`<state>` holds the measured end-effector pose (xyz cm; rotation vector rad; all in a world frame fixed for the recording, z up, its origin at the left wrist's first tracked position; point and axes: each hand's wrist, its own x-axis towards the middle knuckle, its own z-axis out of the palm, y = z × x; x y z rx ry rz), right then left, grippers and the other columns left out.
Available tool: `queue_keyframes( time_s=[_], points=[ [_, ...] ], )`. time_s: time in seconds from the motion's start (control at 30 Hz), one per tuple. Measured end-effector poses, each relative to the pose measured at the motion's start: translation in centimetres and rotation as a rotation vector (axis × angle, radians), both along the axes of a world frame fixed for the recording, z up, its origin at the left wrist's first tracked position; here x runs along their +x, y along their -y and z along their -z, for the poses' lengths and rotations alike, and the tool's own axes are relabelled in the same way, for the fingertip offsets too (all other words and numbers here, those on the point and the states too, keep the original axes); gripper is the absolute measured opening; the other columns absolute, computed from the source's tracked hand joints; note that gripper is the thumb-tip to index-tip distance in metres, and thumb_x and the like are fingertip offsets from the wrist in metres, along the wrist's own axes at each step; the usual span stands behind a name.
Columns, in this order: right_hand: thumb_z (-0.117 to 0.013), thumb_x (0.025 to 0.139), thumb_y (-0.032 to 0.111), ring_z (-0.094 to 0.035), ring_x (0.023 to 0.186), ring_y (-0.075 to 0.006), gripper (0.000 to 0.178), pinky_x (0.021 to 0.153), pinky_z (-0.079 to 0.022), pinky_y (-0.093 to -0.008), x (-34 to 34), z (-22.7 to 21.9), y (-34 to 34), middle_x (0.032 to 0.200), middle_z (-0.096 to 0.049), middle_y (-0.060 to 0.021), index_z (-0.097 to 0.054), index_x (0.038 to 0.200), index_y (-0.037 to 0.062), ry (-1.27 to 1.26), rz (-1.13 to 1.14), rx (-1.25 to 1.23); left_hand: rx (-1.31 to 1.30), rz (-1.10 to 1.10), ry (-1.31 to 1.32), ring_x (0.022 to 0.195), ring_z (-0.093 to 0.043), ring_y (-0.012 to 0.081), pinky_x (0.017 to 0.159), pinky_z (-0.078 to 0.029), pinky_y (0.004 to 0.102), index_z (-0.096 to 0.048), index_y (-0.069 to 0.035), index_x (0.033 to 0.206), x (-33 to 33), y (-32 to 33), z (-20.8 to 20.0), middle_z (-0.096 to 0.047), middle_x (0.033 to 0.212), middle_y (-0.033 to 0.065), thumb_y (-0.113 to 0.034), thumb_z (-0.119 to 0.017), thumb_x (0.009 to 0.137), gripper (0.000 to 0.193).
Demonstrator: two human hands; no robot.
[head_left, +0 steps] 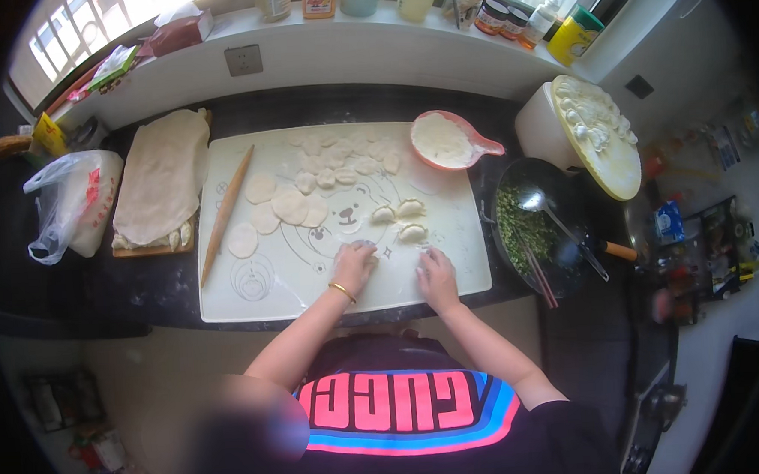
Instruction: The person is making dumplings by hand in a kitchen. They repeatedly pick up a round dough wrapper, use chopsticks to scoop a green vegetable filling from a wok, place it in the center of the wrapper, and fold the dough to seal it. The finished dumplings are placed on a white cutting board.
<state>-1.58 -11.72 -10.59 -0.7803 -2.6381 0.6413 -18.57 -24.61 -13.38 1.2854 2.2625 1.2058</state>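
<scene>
My left hand (357, 262), with a gold bracelet on its wrist, rests at the near middle of a pale silicone mat (459, 276) printed with a bear. Its fingers reach forward and lightly bend, with no object visible in them. To its right, my right hand (436, 279) also touches the mat, fingers loosely apart. Just beyond the hands lie three folded dumplings (413, 233). Round dough wrappers (290, 205) overlap on the left half of the mat. Several small flour-dusted dough pieces (346, 177) spread along the far side. A wooden rolling pin (226, 215) lies along the left edge.
A red bowl of flour (443, 141) stands on the mat's far right. Beside it, a dark pan (516, 230) holds chopped green filling, a slotted spoon (559, 219) and chopsticks (540, 276). Left are a cloth-covered board (160, 175) and a plastic bag (81, 201). A white tub (538, 126) stands far right.
</scene>
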Motion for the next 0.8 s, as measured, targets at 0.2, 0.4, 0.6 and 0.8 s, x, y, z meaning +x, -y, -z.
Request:
queue_keyframes(
  time_s=[0.2, 0.4, 0.6, 0.8],
  points=[
    [-0.056, 0.077, 0.018, -0.037, 0.118, -0.0324, 0.047, 0.101, -0.026, -0.0465, 1.3, 0.6, -1.4, 0.128, -0.039, -0.0178, -0.045, 0.122, 0.0046, 0.12, -0.032, 0.207, 0.077, 0.117, -0.054, 0.091, -0.051, 0.0325, 0.082, -0.043, 0.0378, -0.061, -0.007, 0.097, -1.4, -4.3, 0.2, -0.057, 0.095, 0.013, -0.008, -0.067, 0.064, 0.033],
    [-0.055, 0.077, 0.019, -0.038, 0.118, -0.0328, 0.049, 0.102, -0.025, -0.0467, 1.3, 0.3, -1.5, 0.127, -0.04, -0.0182, -0.045, 0.122, 0.0031, 0.105, -0.035, 0.173, 0.175, -0.134, -0.156, 0.093, -0.05, 0.0336, 0.083, -0.041, 0.0402, -0.058, -0.006, 0.098, -4.1, -6.3, -2.2, -0.054, 0.094, 0.0151, -0.01, -0.067, 0.065, 0.034],
    [-0.057, 0.075, 0.019, -0.038, 0.117, -0.0336, 0.051, 0.102, -0.025, -0.0463, 1.5, 0.7, -1.8, 0.127, -0.041, -0.0179, -0.045, 0.122, 0.0025, 0.091, -0.051, 0.162, -0.183, 0.036, 0.001, 0.099, -0.048, 0.0332, 0.084, -0.041, 0.0409, -0.059, -0.007, 0.096, -6.2, -9.1, -1.5, -0.053, 0.099, 0.0156, -0.015, -0.068, 0.065, 0.033],
    [-0.056, 0.075, 0.02, -0.038, 0.117, -0.034, 0.05, 0.102, -0.025, -0.0467, 1.6, 0.8, -1.8, 0.128, -0.04, -0.0171, -0.046, 0.121, 0.0024, 0.092, -0.038, 0.163, -0.168, -0.227, -0.195, 0.102, -0.048, 0.0321, 0.085, -0.042, 0.039, -0.06, -0.011, 0.099, -10.9, -4.1, -2.1, -0.053, 0.103, 0.015, -0.018, -0.07, 0.065, 0.037]
  ],
)
